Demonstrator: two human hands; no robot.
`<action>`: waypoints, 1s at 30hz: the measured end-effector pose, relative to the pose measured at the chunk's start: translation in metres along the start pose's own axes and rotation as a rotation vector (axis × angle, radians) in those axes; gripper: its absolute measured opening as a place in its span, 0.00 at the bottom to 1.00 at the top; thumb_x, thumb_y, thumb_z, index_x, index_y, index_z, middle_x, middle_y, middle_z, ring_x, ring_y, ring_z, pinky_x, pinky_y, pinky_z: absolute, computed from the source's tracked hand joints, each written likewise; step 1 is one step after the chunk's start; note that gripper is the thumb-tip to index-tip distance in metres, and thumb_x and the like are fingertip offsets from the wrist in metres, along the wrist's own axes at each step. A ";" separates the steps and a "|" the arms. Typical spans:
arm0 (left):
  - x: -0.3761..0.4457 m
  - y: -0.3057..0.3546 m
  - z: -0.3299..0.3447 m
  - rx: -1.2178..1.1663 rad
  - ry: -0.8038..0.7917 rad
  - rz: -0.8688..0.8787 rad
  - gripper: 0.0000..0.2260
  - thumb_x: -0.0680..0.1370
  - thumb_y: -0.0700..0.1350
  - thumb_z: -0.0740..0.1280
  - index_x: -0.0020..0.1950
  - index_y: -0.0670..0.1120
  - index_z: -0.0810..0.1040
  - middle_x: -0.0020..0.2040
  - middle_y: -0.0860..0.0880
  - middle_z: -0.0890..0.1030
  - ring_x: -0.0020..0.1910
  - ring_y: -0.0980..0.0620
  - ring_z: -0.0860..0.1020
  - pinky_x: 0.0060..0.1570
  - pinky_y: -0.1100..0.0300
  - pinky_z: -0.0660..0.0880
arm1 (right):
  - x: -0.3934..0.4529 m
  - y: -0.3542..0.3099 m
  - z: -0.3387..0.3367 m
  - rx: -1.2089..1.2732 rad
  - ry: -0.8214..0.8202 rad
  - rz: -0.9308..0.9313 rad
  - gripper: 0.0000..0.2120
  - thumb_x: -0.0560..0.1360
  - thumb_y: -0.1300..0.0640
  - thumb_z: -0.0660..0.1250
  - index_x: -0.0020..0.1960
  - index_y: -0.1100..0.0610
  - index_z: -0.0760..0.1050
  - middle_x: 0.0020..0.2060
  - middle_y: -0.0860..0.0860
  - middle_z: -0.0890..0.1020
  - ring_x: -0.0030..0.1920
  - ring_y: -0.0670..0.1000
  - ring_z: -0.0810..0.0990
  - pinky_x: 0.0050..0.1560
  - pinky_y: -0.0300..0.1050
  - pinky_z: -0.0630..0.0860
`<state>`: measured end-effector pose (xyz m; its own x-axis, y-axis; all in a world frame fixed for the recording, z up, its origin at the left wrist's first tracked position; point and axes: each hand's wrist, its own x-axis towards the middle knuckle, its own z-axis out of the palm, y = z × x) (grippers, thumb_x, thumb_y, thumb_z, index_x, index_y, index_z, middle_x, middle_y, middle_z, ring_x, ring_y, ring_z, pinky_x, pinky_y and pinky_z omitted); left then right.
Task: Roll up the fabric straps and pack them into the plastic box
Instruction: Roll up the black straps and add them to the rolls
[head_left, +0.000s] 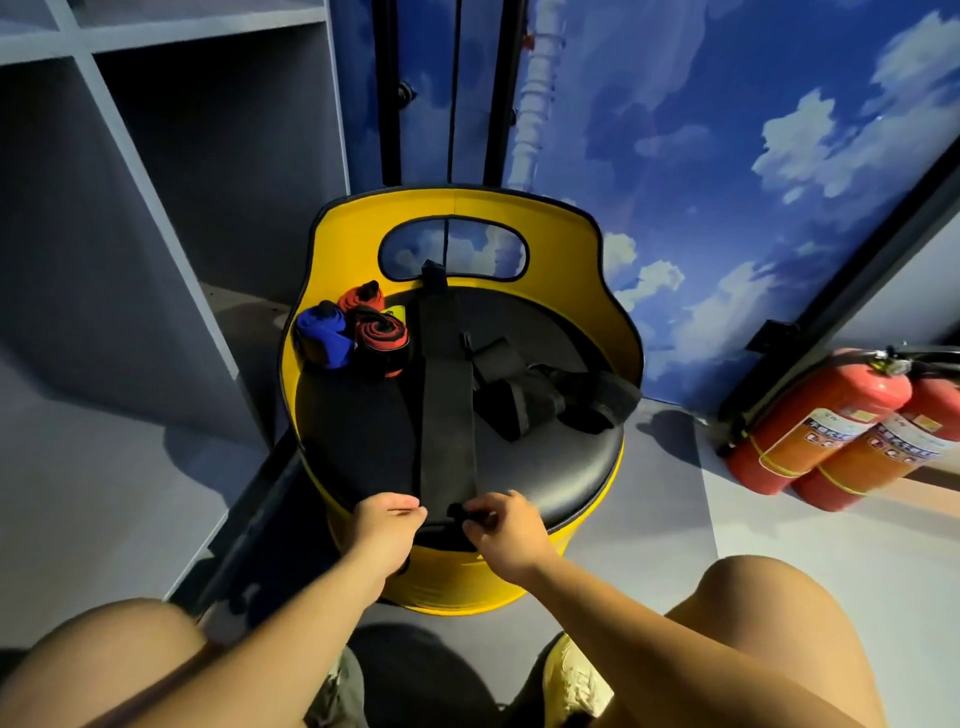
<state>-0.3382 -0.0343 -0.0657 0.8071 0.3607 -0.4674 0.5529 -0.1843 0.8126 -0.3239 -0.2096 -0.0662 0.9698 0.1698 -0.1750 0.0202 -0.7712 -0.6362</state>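
A long black fabric strap (448, 395) lies straight across the black cushion of a yellow barrel seat (519, 467), from its back to its near edge. My left hand (387, 525) and my right hand (501, 525) pinch the strap's near end at the seat's front edge. A blue rolled strap (323, 335), a red and black rolled strap (382, 343) and a smaller red roll (362, 297) sit at the seat's back left. Loose black straps (550, 389) lie tangled on the right. No plastic box is in view.
Grey open shelving (156, 208) stands to the left. Two red fire extinguishers (831, 426) lean on the floor at the right, against a sky-painted wall (727, 156). My bare knees fill the lower corners.
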 end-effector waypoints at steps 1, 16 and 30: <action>-0.001 0.000 0.002 0.001 -0.009 0.001 0.08 0.77 0.42 0.73 0.56 0.46 0.84 0.53 0.48 0.84 0.51 0.50 0.80 0.50 0.59 0.73 | -0.001 0.001 0.000 -0.040 0.002 -0.031 0.14 0.77 0.54 0.69 0.62 0.53 0.82 0.55 0.54 0.79 0.57 0.52 0.77 0.59 0.39 0.71; -0.013 -0.003 0.009 0.225 -0.133 0.194 0.04 0.76 0.46 0.74 0.43 0.54 0.85 0.43 0.57 0.84 0.47 0.57 0.81 0.39 0.68 0.73 | -0.005 0.029 0.001 -0.410 0.019 -0.443 0.10 0.78 0.59 0.67 0.57 0.58 0.82 0.52 0.54 0.77 0.44 0.59 0.81 0.44 0.49 0.78; 0.002 0.007 -0.005 0.670 -0.177 0.751 0.11 0.80 0.48 0.69 0.62 0.53 0.80 0.49 0.55 0.80 0.52 0.53 0.76 0.54 0.57 0.75 | 0.020 0.028 -0.024 -0.199 -0.087 -0.364 0.12 0.77 0.51 0.68 0.58 0.54 0.76 0.51 0.53 0.81 0.51 0.55 0.79 0.50 0.47 0.75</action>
<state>-0.3334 -0.0301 -0.0591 0.9819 -0.1894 -0.0062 -0.1506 -0.8000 0.5808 -0.2979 -0.2428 -0.0697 0.8668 0.4976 -0.0334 0.4127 -0.7534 -0.5120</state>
